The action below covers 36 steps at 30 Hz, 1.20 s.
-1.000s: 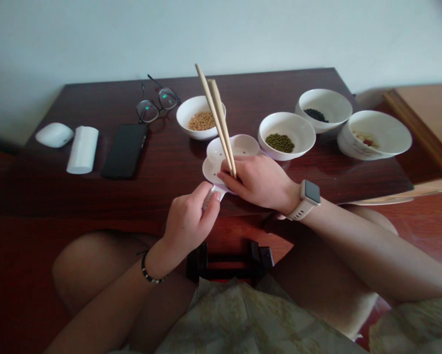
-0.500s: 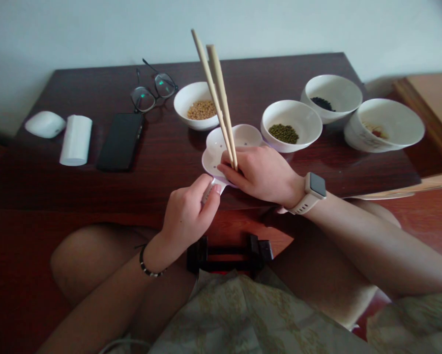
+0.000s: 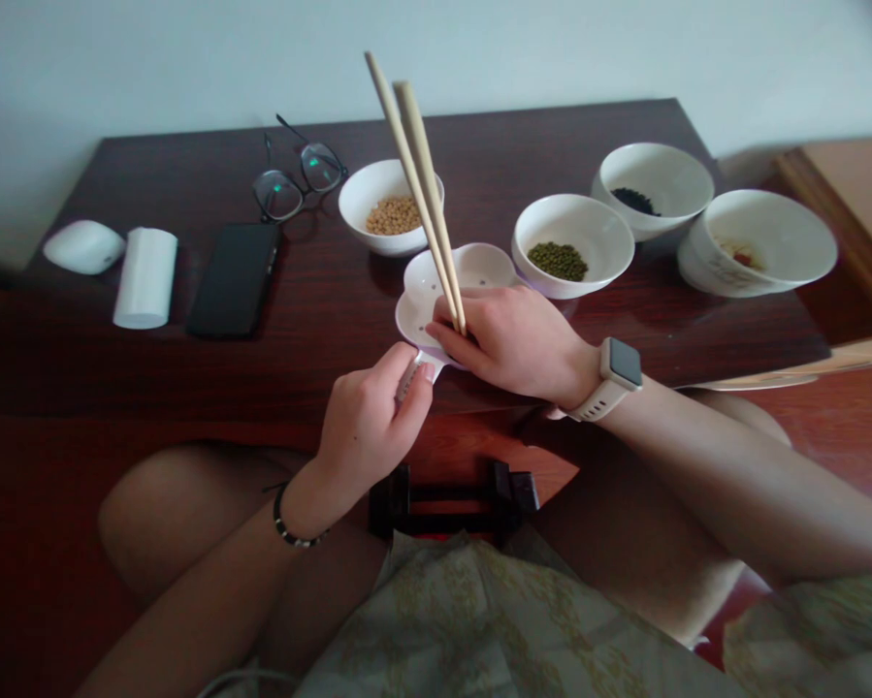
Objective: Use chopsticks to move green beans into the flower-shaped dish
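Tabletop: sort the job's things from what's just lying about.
Likely the job's: chopsticks in the right hand; lobed dish held by the left hand; four white bowls.

Likely lying about: eyeglasses; black slab; white cylinder; white rounded object.

On the bench (image 3: 308, 325), glasses (image 3: 290, 191) lie behind a phone (image 3: 233, 280), two small objects (image 3: 145, 278) to its left. Right of these stands a bowl (image 3: 357, 213) with beans (image 3: 394, 216); before it, a tray (image 3: 415, 302) partly beneath the right hand (image 3: 519, 337). Farther right are a second bowl (image 3: 606, 237), a third bowl (image 3: 672, 184) behind it and a fourth bowl (image 3: 791, 240) rightmost.
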### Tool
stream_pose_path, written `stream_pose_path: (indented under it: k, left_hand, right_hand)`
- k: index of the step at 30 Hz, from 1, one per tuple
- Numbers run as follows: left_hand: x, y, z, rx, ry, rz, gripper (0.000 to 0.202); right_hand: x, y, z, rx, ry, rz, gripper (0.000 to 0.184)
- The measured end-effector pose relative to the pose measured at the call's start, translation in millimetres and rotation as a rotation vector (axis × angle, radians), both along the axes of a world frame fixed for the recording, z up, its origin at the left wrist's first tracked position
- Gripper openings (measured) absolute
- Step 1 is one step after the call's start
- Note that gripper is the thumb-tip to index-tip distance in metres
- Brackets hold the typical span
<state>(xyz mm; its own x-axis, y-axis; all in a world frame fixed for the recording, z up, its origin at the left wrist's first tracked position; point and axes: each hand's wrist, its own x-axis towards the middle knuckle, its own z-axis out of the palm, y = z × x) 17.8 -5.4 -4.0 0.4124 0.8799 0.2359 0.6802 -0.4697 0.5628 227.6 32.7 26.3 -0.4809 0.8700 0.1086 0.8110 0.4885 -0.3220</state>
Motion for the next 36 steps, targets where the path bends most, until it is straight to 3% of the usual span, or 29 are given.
stream_pose_path:
  k: [36]
  left_hand:
    - [2.5,-1.1,2.1,-0.006,0.04,0.034,0.021]
  right_hand:
    - [-0.2,0.3,0.1,0.012,-0.036,-0.007,0.04]
